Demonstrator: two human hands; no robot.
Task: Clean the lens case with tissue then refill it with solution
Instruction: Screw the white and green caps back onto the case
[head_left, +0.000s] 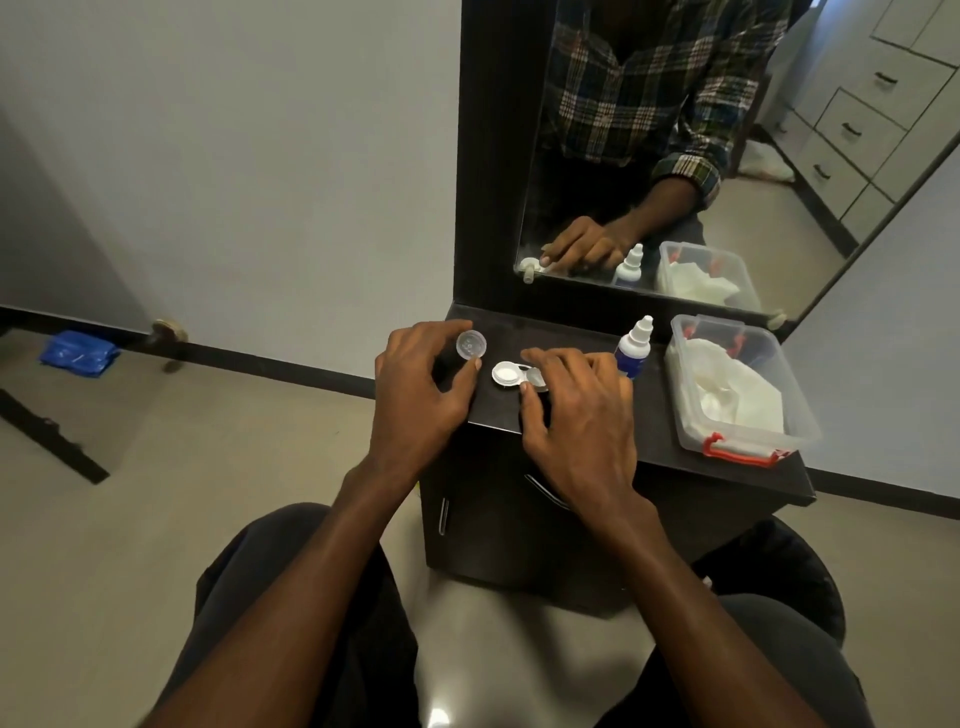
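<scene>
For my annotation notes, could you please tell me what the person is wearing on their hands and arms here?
Nothing on the left hand or right hand: no gloves, rings, watch or bands show. Both forearms are uncovered up to the bottom edge of the picture. The mirror shows a plaid shirt sleeve, rolled or pushed up the forearm.

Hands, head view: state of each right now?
Left hand: fingers pinch a clear round cap.
Right hand: fingers curled on the lens case, gripping its right side.
</scene>
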